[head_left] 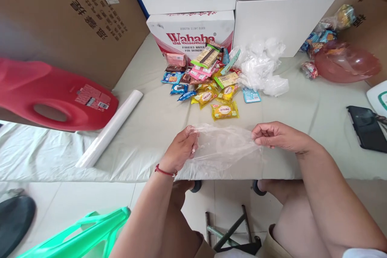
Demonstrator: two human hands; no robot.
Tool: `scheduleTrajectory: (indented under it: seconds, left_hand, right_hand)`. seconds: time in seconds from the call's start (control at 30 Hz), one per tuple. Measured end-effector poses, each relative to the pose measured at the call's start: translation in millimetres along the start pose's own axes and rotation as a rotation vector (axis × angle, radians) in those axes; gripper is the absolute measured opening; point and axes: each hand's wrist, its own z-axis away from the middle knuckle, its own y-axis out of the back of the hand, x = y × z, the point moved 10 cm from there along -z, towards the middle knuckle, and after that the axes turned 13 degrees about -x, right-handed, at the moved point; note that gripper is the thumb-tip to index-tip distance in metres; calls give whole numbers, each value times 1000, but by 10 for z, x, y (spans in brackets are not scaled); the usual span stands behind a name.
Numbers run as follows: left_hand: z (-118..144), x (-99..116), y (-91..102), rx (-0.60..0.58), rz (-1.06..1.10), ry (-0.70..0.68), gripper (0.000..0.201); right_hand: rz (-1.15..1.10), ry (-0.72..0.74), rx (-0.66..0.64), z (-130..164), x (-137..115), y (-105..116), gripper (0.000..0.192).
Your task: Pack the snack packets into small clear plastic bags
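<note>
A clear plastic bag point(225, 145) stretches between my two hands above the front part of the table. My left hand point(180, 148) is closed on its left end, with a red string bracelet at the wrist. Fingers and thumb of my right hand point(273, 135) pinch the right end. Just beyond the bag lies a yellow-wrapped snack point(225, 110). Behind it is a heap of packaged snacks point(205, 72) in yellow, blue, pink and green wrappers. Crumpled clear plastic bags point(263, 68) sit right of the heap.
A white roll point(110, 129) and a red jug point(54, 94) are at left, by a cardboard box point(69, 20). A Wahaha carton point(163, 28) stands behind the snacks. At right are a pink bowl point(347, 62) and a black phone point(367, 127). A green stool point(81, 234) is below.
</note>
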Motion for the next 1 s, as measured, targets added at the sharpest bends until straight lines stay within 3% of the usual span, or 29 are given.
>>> scheduleTrajectory:
  seconds: [0.13,0.23,0.43,0.5,0.6,0.67,0.73,0.8,0.83,0.9,1.0]
  left_hand:
    - [-9,-70,-36,6,21,44,29]
    - [-11,-127,-96,-52,-5,115,38]
    - [70,-179,-481,-423,-123,224,58]
    - [57,-198,-480,-420,-129,228,57]
    - [-16,-213,-370,-304,-125,195,50]
    - [-50,-227,-350,-274,-140,180,44]
    - [-66,-230,-379,-289,-172,169,42]
    - [-79,-189,-406,-300,-222,130,43]
    - [-88,-150,-403,-291,-262,98,44]
    - [-114,-75,-341,-225,-364,44,47]
    - [-162,-32,-186,-96,-459,24,51]
  right_hand:
    - [70,18,107,52,19,167,37]
    - [86,49,258,81,23,334,38]
    - [110,215,754,351,-43,773,32]
    - [184,189,799,381,3,868,26]
    - [332,69,798,384,92,960,15]
    - [407,71,908,503,7,973,12]
    - [471,200,1106,721,-248,857,14]
    - [558,432,1210,866,-584,542,15]
    - [622,550,1160,842,-743,327,16]
    - [797,720,869,609,-960,-187,22]
    - [1046,757,438,193,-855,-882,29]
